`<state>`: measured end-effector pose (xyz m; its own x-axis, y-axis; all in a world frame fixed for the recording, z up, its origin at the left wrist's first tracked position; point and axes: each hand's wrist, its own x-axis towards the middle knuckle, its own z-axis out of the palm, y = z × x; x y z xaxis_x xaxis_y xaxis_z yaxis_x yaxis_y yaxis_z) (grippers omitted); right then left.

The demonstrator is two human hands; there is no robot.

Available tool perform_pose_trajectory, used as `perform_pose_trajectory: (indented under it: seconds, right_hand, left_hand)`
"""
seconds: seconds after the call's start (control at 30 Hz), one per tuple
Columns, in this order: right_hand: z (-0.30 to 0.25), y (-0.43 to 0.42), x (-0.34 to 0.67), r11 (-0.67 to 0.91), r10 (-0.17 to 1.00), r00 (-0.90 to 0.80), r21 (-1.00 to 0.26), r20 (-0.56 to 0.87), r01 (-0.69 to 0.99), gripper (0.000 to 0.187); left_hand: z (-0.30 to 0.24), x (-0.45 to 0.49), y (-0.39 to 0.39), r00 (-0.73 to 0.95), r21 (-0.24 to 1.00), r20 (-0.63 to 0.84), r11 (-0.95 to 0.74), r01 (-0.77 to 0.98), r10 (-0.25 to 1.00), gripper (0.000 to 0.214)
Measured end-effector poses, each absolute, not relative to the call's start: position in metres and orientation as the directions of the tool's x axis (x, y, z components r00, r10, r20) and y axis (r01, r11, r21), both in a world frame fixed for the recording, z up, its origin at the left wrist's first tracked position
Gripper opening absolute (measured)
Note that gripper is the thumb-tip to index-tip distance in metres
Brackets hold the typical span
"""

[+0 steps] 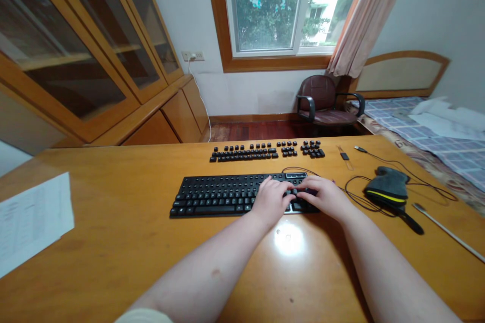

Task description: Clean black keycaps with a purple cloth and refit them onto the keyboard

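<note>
A black keyboard (223, 195) lies across the middle of a wooden desk (113, 262). Both hands rest on its right end, where a strip of bare silver plate shows under them. My left hand (271, 198) has its fingers curled down onto the keys. My right hand (323, 195) reaches in from the right, and its fingertips meet the left hand's over the keys; what they pinch is hidden. Beyond the keyboard, several loose black keycaps (265, 151) are laid out in rows in keyboard order.
A printed sheet of paper (32, 219) lies at the desk's left edge. To the right are a black and yellow object (388, 187), a looped black cable (356, 194), a small black piece (344, 156) and a thin white rod (449, 233). A chair (326, 102) and a bed (435, 128) stand behind.
</note>
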<state>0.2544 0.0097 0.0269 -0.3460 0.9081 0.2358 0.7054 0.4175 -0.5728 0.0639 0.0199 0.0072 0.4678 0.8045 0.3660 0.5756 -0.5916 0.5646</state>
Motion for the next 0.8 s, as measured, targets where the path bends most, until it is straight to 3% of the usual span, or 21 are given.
perform_pose_trajectory:
  seconds: [0.3, 0.43, 0.8]
  right_hand:
    - [0.023, 0.011, 0.254, 0.377, 0.926, -0.286, -0.591, 0.247, 0.713, 0.011]
    - [0.015, 0.016, 0.256, 0.348, 0.937, -0.265, -0.578, 0.225, 0.738, 0.012]
    - [0.015, 0.016, 0.252, 0.373, 0.928, -0.312, -0.542, 0.205, 0.753, 0.011]
  left_hand:
    - [0.01, 0.063, 0.018, 0.439, 0.578, 0.408, -0.599, 0.554, 0.8, 0.026]
    - [0.009, 0.062, 0.018, 0.398, 0.558, 0.425, -0.581, 0.593, 0.813, 0.018]
    - [0.003, 0.064, 0.018, 0.468, 0.507, 0.4, -0.616, 0.603, 0.788, 0.021]
